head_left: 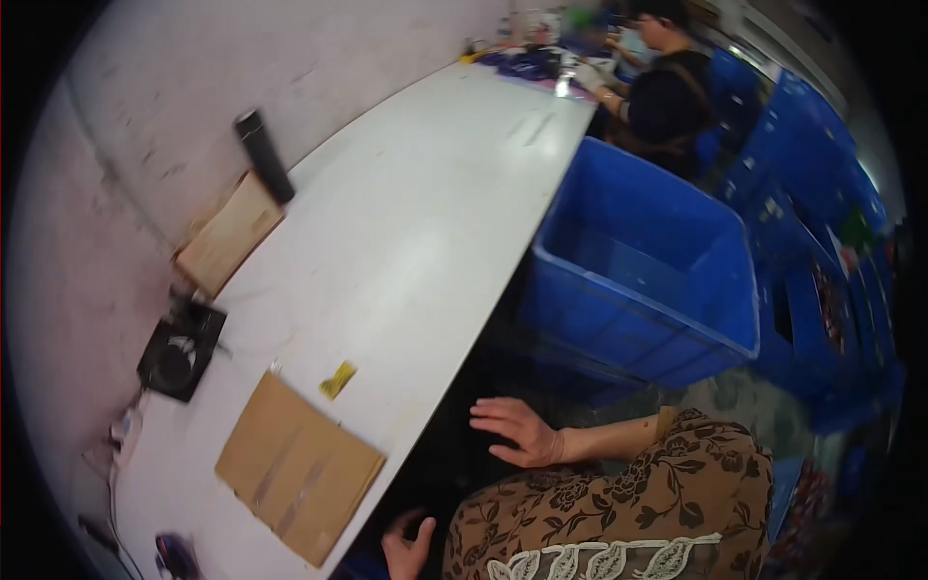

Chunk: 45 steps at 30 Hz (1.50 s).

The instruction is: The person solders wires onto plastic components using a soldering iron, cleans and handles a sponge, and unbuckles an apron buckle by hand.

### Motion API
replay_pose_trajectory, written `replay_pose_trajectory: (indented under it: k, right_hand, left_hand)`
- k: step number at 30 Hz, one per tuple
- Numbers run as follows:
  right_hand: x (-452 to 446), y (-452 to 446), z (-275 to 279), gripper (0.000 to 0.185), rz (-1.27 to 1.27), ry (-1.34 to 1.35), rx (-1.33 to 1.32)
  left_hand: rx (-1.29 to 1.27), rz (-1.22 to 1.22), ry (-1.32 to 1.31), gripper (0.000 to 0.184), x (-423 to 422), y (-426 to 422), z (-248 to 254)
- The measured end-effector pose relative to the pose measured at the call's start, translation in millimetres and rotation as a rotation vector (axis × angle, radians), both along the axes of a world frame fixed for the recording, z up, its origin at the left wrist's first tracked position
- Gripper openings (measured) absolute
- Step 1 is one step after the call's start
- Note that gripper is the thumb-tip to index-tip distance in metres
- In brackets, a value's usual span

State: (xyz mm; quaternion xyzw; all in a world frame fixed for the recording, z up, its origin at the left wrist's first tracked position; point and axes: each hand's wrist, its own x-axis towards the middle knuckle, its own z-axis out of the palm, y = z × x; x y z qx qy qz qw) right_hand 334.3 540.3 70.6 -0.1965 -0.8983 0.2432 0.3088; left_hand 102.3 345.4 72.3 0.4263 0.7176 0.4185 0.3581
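Note:
My right hand (517, 431) reaches out above the dark gap beside the white table (377, 280), its fingers stretched and apart, holding nothing. Lower down, my left hand (408, 547) is partly cut off by the view's bottom edge. Its thumb stands away from the fingers, and nothing shows in it. Just left of this hand, a flat piece of brown cardboard (300, 469) lies near the table edge, with strips of tape across it. A small yellow strip (337, 380) lies above the cardboard, apart from both hands.
A large blue bin (643, 266) stands right of the table. Along the wall are a black boxy device (182, 349), a cardboard box (230, 235) and a black cylinder (263, 155). A co-worker (672, 87) sits at the far end, near dark blue material (527, 65).

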Motion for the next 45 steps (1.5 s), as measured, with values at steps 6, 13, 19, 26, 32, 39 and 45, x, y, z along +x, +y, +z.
replay_pose_trajectory:
  k: [6, 13, 19, 26, 32, 39, 45]
  right_hand:
    - [-10.2, 19.3, -129.2, 0.066, -0.362, -0.565, -0.315]
    - [-52.3, 58.0, -178.9, 0.076, -0.146, -1.166, -0.596]
    - [-71.8, 64.8, -238.2, 0.075, -0.297, -1.248, -0.598]
    - [-73.2, 60.5, -222.1, 0.075, -0.272, -1.272, -0.647]
    - [-73.1, 61.3, -224.6, 0.074, -0.239, -1.264, -0.649]
    - [-65.8, 61.8, -188.5, 0.075, -0.191, -1.270, -0.645]
    - [-61.0, 61.2, -173.5, 0.074, -0.180, -1.219, -0.609]
  left_hand:
    - [-0.113, 0.064, 0.942, 0.051, -51.6, 28.8, -169.0]
    - [-0.777, -0.545, 0.539, 0.069, -0.7, 75.0, -209.7]
    - [-1.039, -0.750, 0.478, 0.067, 0.4, 82.2, -195.8]
    - [-0.951, -0.627, 0.477, 0.059, -3.4, 74.5, -193.9]
    - [-0.797, -0.560, 0.442, 0.052, -0.4, 72.1, -175.9]
    - [-0.631, -0.493, 0.420, 0.054, -4.9, 68.0, -173.4]
    - [-0.535, -0.408, 0.367, 0.051, -5.8, 67.3, -180.8]
